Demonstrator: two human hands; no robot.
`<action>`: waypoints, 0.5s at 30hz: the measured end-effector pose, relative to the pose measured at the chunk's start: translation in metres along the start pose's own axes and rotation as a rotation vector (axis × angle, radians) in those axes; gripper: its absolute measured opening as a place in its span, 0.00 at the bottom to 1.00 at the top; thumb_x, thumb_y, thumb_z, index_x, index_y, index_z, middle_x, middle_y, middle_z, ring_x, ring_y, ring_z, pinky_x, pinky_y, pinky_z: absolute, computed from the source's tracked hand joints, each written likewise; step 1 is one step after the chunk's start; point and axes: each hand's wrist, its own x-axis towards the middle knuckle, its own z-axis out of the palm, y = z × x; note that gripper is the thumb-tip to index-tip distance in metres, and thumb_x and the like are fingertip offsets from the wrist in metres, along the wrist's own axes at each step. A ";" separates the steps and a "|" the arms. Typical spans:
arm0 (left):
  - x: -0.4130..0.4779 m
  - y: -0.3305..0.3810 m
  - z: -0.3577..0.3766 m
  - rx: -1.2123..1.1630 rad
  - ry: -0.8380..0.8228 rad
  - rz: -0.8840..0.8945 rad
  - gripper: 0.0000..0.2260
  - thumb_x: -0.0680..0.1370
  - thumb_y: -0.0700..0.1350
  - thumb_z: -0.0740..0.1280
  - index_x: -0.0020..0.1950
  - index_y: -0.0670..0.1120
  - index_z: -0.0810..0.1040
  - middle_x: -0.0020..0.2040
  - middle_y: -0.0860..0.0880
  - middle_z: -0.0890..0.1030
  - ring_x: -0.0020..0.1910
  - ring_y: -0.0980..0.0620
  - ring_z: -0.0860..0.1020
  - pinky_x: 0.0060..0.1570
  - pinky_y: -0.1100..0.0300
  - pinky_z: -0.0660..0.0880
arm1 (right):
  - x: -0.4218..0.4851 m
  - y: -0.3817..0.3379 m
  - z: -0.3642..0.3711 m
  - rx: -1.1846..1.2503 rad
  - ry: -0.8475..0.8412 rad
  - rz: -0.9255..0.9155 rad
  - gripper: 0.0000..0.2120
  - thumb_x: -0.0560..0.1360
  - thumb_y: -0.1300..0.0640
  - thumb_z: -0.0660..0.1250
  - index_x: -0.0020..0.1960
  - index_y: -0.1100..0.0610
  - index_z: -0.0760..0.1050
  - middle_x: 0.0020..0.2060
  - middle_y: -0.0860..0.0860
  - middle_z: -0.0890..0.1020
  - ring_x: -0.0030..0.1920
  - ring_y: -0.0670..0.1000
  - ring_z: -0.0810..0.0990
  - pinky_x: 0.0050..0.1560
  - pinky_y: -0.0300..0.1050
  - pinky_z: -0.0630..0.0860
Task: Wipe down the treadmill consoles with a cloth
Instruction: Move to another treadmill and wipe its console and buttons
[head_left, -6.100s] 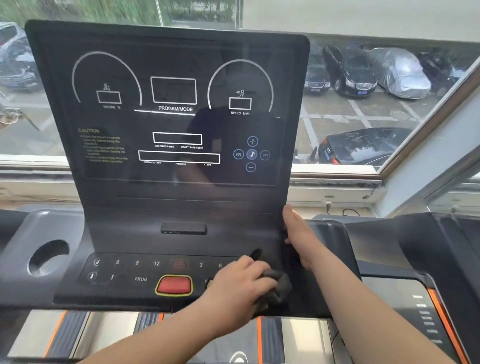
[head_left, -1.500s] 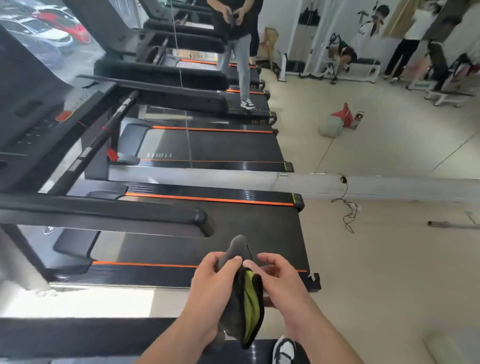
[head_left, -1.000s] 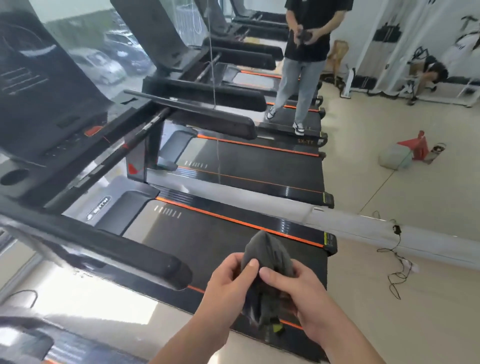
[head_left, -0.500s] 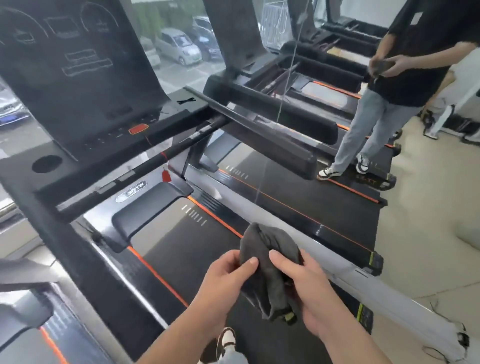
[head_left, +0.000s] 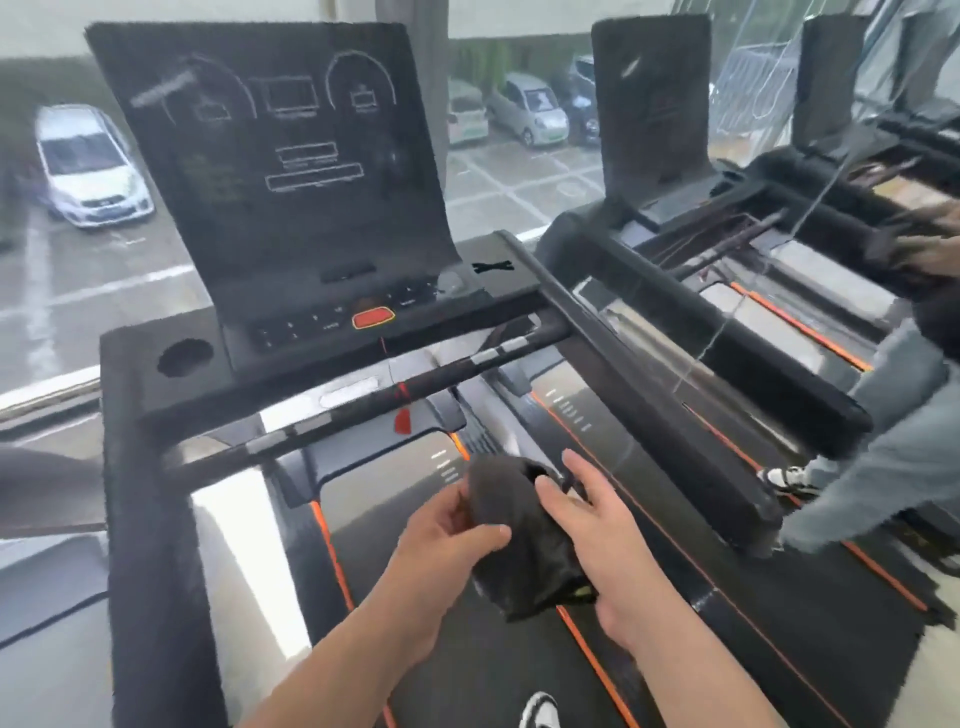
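A black treadmill console (head_left: 291, 171) stands ahead of me, with a dark display panel, a button row and a red stop button (head_left: 373, 318). Below it, over the belt, I hold a bunched dark grey cloth (head_left: 524, 540) between both hands. My left hand (head_left: 441, 540) grips the cloth's left side with thumb and fingers. My right hand (head_left: 597, 525) lies against its right side, thumb on the cloth and fingers fairly straight. Both hands are well short of the console.
A crossbar handrail (head_left: 363, 395) and side handrails run between me and the console. A cup hole (head_left: 185, 357) sits left of the buttons. More treadmills (head_left: 654, 119) line up to the right, where another person (head_left: 883, 447) stands. Windows show parked cars.
My view has swung left from the gym floor to face this console head-on. The cloth stays between both hands; my right fingers have loosened and straightened on it.
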 end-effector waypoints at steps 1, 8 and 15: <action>0.012 0.005 -0.003 -0.009 0.046 0.022 0.16 0.76 0.30 0.71 0.60 0.45 0.82 0.53 0.47 0.88 0.56 0.47 0.85 0.59 0.50 0.79 | 0.019 -0.008 0.005 -0.050 -0.088 -0.013 0.20 0.78 0.54 0.74 0.68 0.45 0.76 0.58 0.45 0.86 0.60 0.45 0.84 0.61 0.44 0.80; 0.070 0.046 -0.020 0.016 0.277 0.178 0.18 0.78 0.29 0.69 0.63 0.47 0.82 0.55 0.48 0.88 0.57 0.49 0.85 0.58 0.56 0.81 | 0.130 -0.046 0.047 -0.321 -0.500 -0.003 0.16 0.77 0.51 0.76 0.64 0.48 0.81 0.55 0.47 0.88 0.56 0.49 0.86 0.60 0.49 0.81; 0.124 0.084 -0.090 -0.066 0.557 0.271 0.13 0.76 0.38 0.75 0.59 0.50 0.84 0.53 0.46 0.88 0.55 0.44 0.85 0.60 0.42 0.81 | 0.201 -0.084 0.137 -0.248 -0.622 0.023 0.12 0.69 0.55 0.77 0.49 0.55 0.79 0.45 0.56 0.85 0.46 0.58 0.82 0.45 0.52 0.77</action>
